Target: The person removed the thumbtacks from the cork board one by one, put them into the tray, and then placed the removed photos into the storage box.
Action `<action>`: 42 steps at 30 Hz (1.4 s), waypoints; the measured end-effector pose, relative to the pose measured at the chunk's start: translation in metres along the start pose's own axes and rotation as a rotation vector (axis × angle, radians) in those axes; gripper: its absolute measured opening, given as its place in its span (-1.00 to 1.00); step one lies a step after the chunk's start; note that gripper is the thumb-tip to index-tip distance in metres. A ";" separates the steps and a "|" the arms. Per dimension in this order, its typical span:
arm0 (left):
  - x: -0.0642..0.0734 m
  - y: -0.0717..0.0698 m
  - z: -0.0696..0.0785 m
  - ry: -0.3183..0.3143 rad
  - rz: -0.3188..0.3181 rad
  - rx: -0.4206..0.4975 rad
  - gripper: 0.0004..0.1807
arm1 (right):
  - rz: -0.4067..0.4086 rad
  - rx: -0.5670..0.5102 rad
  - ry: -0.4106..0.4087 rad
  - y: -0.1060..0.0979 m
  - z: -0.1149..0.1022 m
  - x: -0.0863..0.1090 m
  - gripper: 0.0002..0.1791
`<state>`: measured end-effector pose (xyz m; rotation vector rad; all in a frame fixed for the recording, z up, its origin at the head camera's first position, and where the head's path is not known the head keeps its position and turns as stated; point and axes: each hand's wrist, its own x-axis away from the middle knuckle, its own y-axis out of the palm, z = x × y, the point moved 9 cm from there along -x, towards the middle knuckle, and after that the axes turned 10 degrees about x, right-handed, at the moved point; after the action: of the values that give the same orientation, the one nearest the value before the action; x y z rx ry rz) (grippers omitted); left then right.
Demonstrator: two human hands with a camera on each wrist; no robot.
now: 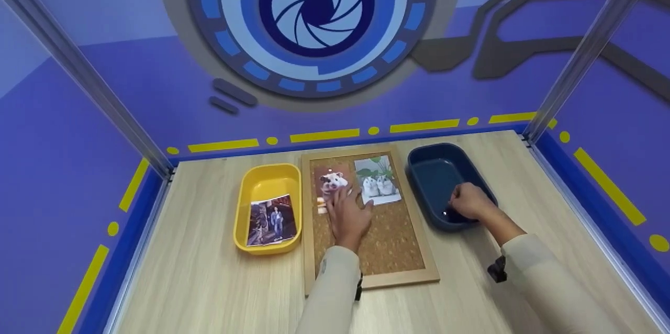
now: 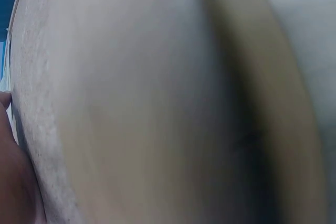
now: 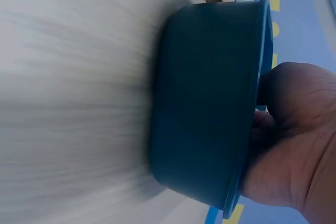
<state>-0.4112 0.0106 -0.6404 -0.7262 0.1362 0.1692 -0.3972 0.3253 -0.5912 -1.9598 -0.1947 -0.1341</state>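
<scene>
On the cork board (image 1: 387,240), my left hand (image 1: 349,219) rests with spread fingers over the lower part of a hamster photo (image 1: 331,179). A small white dot, perhaps a pin head, shows near that photo's top. Beside it on the board lies a photo of two hamsters (image 1: 381,187). My right hand (image 1: 471,201) reaches into the dark blue tray (image 1: 433,166), its fingers bent down inside the rim. A tiny shiny thing (image 1: 445,213) shows below those fingers; whether they pinch anything is hidden. The left wrist view is mostly blurred sleeve.
Left of the board stands a yellow tray (image 1: 269,173) holding photo prints (image 1: 272,220), the top one showing a person. The wooden table (image 1: 209,281) is bounded by blue-purple panels (image 1: 131,88) at the back and sides, with metal posts at the corners.
</scene>
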 end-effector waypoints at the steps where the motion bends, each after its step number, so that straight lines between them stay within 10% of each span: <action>1: 0.000 0.000 0.000 -0.002 -0.003 0.001 -0.47 | -0.008 0.010 -0.005 0.001 0.001 0.000 -0.79; 24: -0.001 0.001 0.000 0.011 0.012 -0.009 -0.50 | -0.064 0.128 -0.008 0.015 0.010 -0.006 -0.66; 42: -0.001 0.001 -0.002 -0.017 0.000 -0.022 -0.48 | -0.009 0.157 -0.065 0.003 -0.001 -0.003 -0.94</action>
<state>-0.4126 0.0100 -0.6428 -0.7464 0.1180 0.1774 -0.3994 0.3229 -0.5945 -1.8079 -0.2497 -0.0592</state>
